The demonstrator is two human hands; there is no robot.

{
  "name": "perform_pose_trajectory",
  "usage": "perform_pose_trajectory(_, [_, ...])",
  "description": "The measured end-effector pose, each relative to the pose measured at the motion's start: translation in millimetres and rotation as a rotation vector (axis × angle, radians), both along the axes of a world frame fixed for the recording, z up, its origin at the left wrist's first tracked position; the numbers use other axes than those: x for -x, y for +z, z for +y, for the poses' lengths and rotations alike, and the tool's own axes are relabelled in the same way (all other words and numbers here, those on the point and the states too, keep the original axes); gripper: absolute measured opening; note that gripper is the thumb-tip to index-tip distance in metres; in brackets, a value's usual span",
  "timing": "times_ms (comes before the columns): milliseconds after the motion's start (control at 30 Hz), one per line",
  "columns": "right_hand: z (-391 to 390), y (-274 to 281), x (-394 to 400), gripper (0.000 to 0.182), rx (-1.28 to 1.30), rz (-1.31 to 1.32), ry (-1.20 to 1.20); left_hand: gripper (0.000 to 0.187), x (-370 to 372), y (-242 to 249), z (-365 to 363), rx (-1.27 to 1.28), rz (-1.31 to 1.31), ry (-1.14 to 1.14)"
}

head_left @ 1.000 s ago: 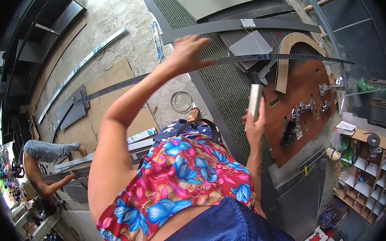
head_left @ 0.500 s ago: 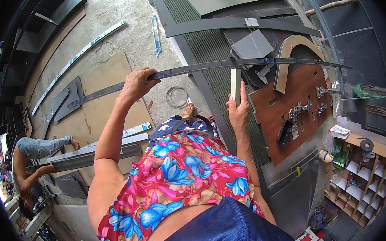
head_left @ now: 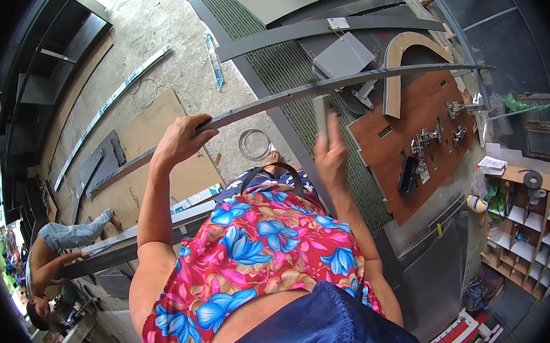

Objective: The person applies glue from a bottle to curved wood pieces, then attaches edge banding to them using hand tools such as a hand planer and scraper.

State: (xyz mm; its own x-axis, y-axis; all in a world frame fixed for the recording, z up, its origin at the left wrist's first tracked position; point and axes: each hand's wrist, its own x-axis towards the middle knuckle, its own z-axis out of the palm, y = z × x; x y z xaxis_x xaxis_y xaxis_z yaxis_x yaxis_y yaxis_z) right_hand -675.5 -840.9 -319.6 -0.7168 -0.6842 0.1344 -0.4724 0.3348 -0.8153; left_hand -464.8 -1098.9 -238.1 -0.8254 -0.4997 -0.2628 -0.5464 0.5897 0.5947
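A long, thin dark strip runs across the view, from the lower left to the upper right. My left hand is wrapped round it left of the middle. In my right hand, slightly blurred, is a small pale rectangular block, held upright just below the strip. Under the strip's right part lies a ridged dark green surface with a grey square plate and a curved wood-edged piece.
A reddish-brown board holds metal hinges. Another person bends over long dark pieces at the lower left. A shelf with compartments stands at the right. A wire coil lies on the floor.
The strip's surface has turned, showing more grey. My left hand has moved left and down with it. The block in my right hand has shifted slightly left. The other person's body has shifted.
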Motion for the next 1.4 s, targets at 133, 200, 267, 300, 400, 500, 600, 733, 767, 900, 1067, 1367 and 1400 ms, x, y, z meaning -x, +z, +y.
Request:
perform_pose_trajectory(133, [-2,-4,7,0.058,0.095,0.115,-0.010,0.031,2,3,-3,-0.023,0.011,-0.005])
perform_pose_trajectory(200, [-2,3,-23,0.058,0.005,0.110,0.219,0.031,3,2,-7,-0.034,-0.001,-0.017])
perform_pose_trajectory(267, [-2,9,-16,0.058,0.005,0.105,0.220,0.031,3,-5,-12,-0.032,0.022,-0.036])
perform_pose_trajectory(300, [-2,10,-12,0.058,0.002,0.099,0.225,0.031,4,-4,-12,-0.034,0.029,-0.037])
perform_pose_trajectory(400, [-5,-1,32,0.056,0.055,0.033,-0.147,0.031,4,-3,-13,-0.046,0.028,-0.049])
perform_pose_trajectory(500, [-6,-6,13,0.054,0.081,0.152,0.022,0.030,5,-6,-15,-0.058,0.011,-0.071])
perform_pose_trajectory(600, [-8,-2,-5,0.053,0.081,0.211,0.073,0.028,1,-17,-19,-0.127,0.024,-0.061])
perform_pose_trajectory(733, [-1,0,54,0.054,-0.016,-0.024,-0.247,0.026,-1,-14,-14,-0.243,0.014,0.007])
perform_pose_trajectory(767, [-2,18,57,0.054,-0.114,-0.195,-0.288,0.026,0,-15,-16,-0.243,0.014,0.002])
perform_pose_trajectory(900, [-6,-11,23,0.058,0.075,0.157,0.070,0.025,6,-18,-19,-0.217,0.002,-0.009])
perform_pose_trajectory(1067, [-4,-9,49,0.054,0.083,-0.078,-0.127,0.023,9,-25,-22,-0.320,-0.067,0.039])
perform_pose_trajectory(1367, [17,0,34,0.060,0.133,0.018,-0.024,0.030,20,-64,-46,0.036,-0.007,0.009])
perform_pose_trajectory(1400, [25,2,40,0.060,0.126,-0.027,-0.095,0.031,22,-62,-47,0.067,-0.018,0.007])
